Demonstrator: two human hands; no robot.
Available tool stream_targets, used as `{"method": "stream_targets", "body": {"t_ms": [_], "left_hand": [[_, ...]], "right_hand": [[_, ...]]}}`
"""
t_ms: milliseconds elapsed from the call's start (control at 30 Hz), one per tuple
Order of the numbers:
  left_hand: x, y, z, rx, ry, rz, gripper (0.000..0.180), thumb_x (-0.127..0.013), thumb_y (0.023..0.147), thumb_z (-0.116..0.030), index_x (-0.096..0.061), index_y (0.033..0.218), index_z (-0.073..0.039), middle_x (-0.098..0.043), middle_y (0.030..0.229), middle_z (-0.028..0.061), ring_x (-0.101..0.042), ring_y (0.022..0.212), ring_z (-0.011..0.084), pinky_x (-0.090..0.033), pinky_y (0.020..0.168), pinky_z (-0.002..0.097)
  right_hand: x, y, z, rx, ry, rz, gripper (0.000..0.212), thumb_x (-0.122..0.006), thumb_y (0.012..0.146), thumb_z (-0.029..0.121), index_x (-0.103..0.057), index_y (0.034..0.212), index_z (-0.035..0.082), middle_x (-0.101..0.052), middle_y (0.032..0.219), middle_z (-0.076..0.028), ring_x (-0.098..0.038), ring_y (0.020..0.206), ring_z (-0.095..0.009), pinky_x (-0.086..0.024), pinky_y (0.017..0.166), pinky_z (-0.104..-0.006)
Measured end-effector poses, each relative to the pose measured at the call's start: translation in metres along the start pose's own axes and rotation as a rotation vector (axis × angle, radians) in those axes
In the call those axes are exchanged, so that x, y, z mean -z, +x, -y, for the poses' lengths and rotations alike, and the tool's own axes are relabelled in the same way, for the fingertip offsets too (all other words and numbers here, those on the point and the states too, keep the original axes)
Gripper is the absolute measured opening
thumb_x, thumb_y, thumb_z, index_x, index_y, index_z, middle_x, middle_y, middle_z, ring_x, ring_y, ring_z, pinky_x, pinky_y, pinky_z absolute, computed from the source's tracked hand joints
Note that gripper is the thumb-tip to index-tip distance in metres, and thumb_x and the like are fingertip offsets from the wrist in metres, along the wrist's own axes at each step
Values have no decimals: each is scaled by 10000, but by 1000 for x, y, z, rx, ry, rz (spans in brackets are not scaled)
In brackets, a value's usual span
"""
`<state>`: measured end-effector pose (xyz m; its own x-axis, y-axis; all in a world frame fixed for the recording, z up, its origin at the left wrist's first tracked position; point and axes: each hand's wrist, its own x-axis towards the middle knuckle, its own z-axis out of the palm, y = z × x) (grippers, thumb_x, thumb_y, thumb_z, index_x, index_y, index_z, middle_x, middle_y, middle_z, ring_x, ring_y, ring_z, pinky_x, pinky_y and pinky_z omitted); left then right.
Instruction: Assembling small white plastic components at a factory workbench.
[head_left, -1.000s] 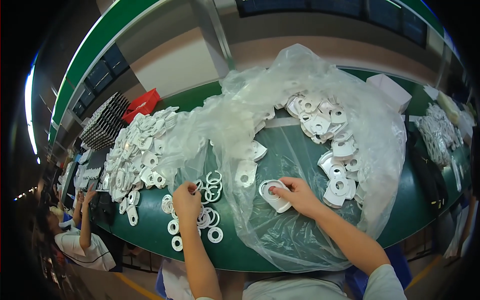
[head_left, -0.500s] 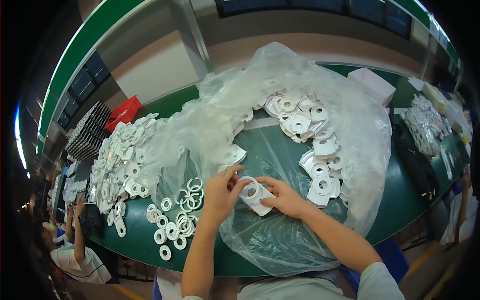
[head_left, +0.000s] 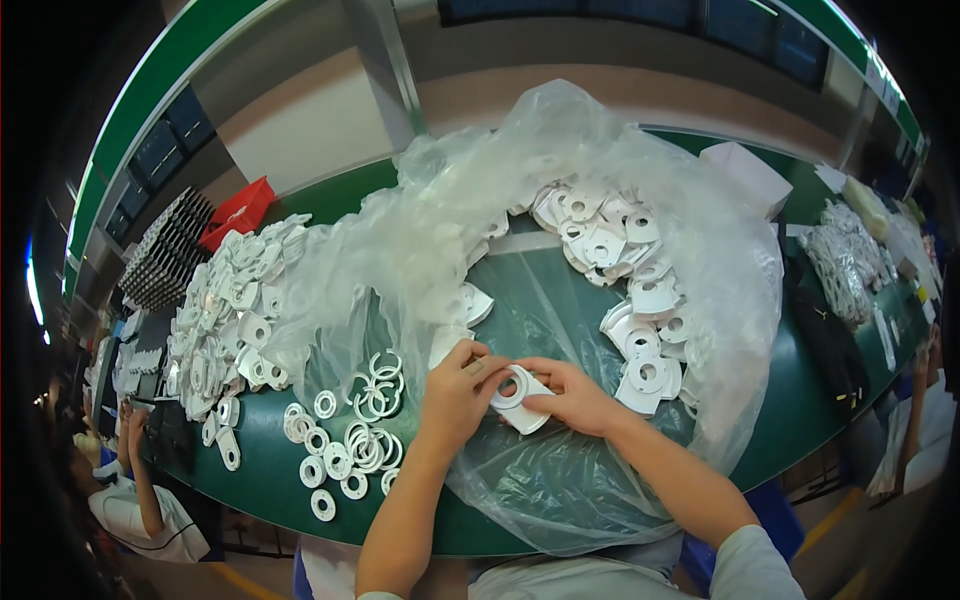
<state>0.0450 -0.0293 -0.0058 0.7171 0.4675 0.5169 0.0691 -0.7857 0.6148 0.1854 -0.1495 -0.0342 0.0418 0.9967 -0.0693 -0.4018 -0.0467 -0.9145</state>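
Over the plastic sheet in front of me I hold a white flanged plastic part [head_left: 524, 418] with a round, raised-rim hole. My right hand [head_left: 570, 396] grips it from the right, thumb across the front and fingers behind. My left hand [head_left: 462, 385] is closed at the part's upper left edge, fingertips pressed against the rim of the hole. Whether a separate ring sits on that rim, I cannot tell. To the left of my left forearm lie loose white rings [head_left: 362, 447], several of them overlapping.
A clear plastic sheet [head_left: 740, 290] covers much of the green table [head_left: 270, 480]. Similar white parts [head_left: 605, 245] are heaped on it, with another heap [head_left: 235, 310] at left. A red bin [head_left: 238, 212], stacked dark trays [head_left: 165, 255] and a white box [head_left: 748, 176] stand farther back. A co-worker [head_left: 145, 510] sits at left.
The white part has tilted in my hands and moved slightly right and down. My left fingers, raised above its rim before, are now curled in against it. The view has shifted slightly.
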Motion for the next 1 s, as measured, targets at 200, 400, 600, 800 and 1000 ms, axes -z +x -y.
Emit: {"method": "stream_targets", "body": {"t_ms": [200,400,600,800,1000], "left_hand": [[3,-2,-3,-67,35,20,204,-698,708,-8,-697,909,-47,-578,791,64,-581,643,188,-464,562,280],[3,0,-8,73,-149,100,235,-648,772,-9,-670,1004,-27,-602,827,68,-599,678,150,-470,587,251],[5,-4,-8,226,-328,130,294,-637,805,-41,-624,1096,-3,-629,860,83,-612,718,134,-490,629,249],[1,-8,0,394,-529,92,185,-608,845,-25,-632,1019,33,-629,873,40,-582,745,91,-453,644,204],[-3,-8,3,363,-519,-2,144,-614,838,-4,-637,969,51,-638,849,55,-581,734,101,-457,642,218]], "right_hand": [[-8,-1,7,22,-66,15,435,-541,849,-19,-440,1272,-38,-617,1080,-112,-602,965,-139,-487,836,-265],[-3,-4,5,81,-48,-81,452,-555,833,-34,-445,1271,-36,-614,1094,-114,-596,982,-143,-480,852,-271],[-7,-5,8,105,-79,-146,437,-570,826,-31,-470,1252,-31,-622,1094,-100,-602,963,-134,-479,839,-258],[-7,-5,5,109,-81,-160,385,-581,832,-5,-514,1211,-24,-630,1067,-79,-601,926,-108,-478,797,-240],[-8,-4,1,190,-248,-190,324,-556,869,54,-523,1185,-11,-617,1025,-66,-591,925,-112,-478,795,-242]]}}
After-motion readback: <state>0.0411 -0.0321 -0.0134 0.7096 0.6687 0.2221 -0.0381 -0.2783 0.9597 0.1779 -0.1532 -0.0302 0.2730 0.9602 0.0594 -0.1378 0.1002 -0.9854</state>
